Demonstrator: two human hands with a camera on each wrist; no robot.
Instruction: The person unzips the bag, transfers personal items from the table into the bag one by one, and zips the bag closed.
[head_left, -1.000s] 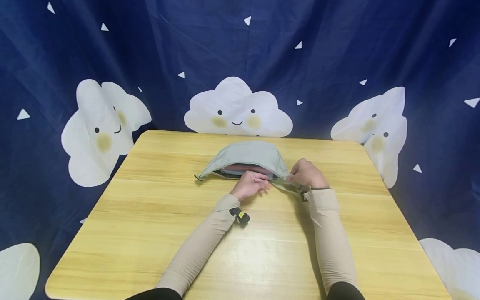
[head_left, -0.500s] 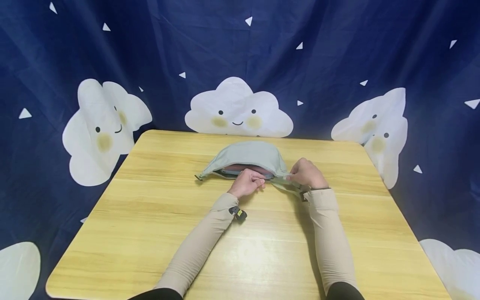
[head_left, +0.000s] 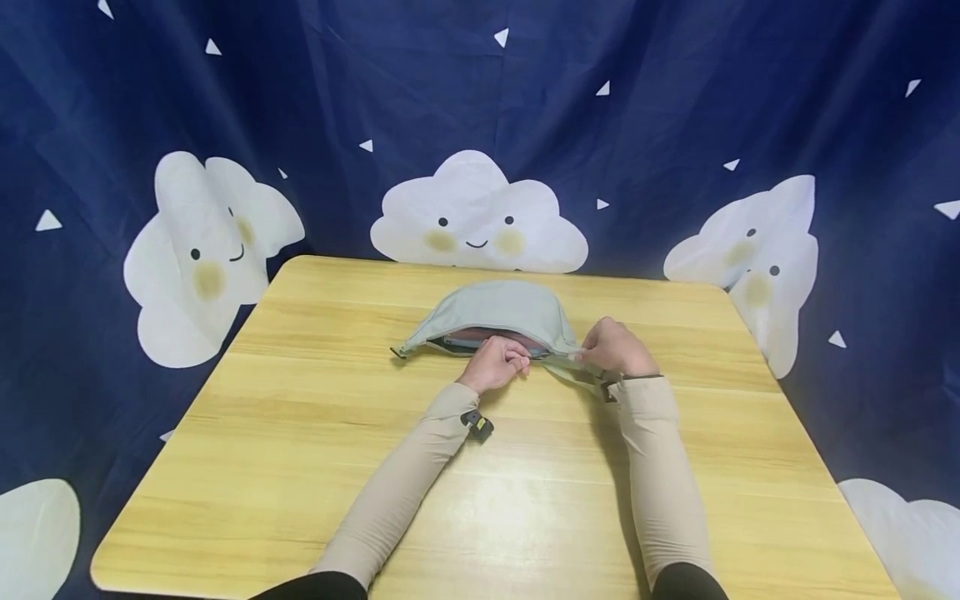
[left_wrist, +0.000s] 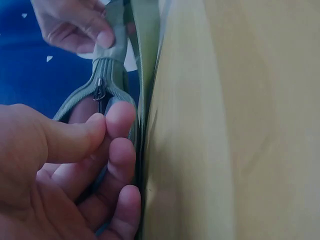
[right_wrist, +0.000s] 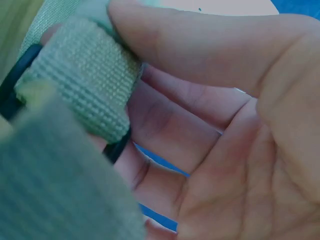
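Observation:
A pale grey-green waist bag stands near the back of the table, its zipped mouth gaping toward me. Pinkish and grey surfaces show inside; what they belong to is unclear. My left hand is at the front of the opening. In the left wrist view its thumb and index finger pinch the dark pull hanging from the zip slider, close to one end of the zip. My right hand grips the bag's right end, where a webbing strap loops through a black ring.
The wood-grain table has rounded corners and reaches the dark blue curtain printed with white clouds. A green strap trails below the bag's right end. At its left end is a small black buckle piece.
My left hand has shifted slightly left and its fingers have drawn in at the bag's mouth. My right hand keeps its hold on the bag's right end.

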